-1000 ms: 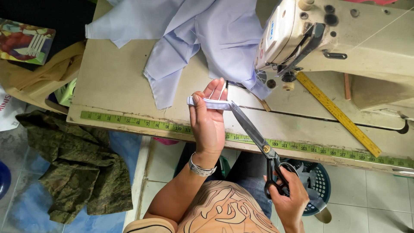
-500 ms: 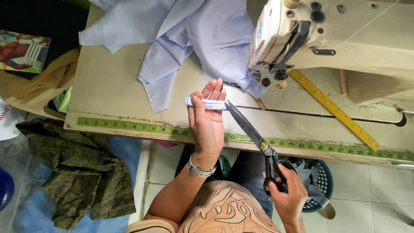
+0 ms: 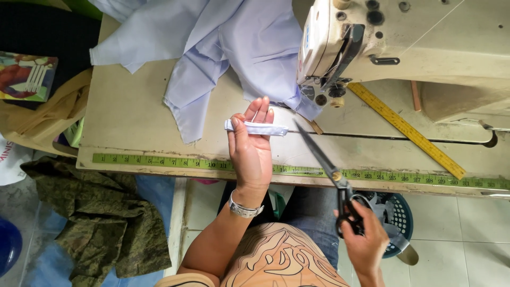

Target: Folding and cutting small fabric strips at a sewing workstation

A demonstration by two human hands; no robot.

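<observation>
My left hand (image 3: pixel 251 151) was raised palm-up over the sewing table (image 3: pixel 133 111), thumb pinching a narrow folded strip of pale blue fabric (image 3: pixel 256 128) across my fingers. My right hand (image 3: pixel 365 238) gripped the handles of the black-handled scissors (image 3: pixel 329 170), fingers closed through the loops; the blades were shut, their tip just beside the strip's right end. The loose pale blue garment (image 3: pixel 212 42) lay behind, reaching under the sewing machine (image 3: pixel 404 42). A green tape measure (image 3: pixel 159 161) ran along the table's front edge, a yellow ruler (image 3: pixel 406 129) lay slantwise.

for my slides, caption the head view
Left hand holds a folded fabric strip; right hand aims scissors at it.
</observation>
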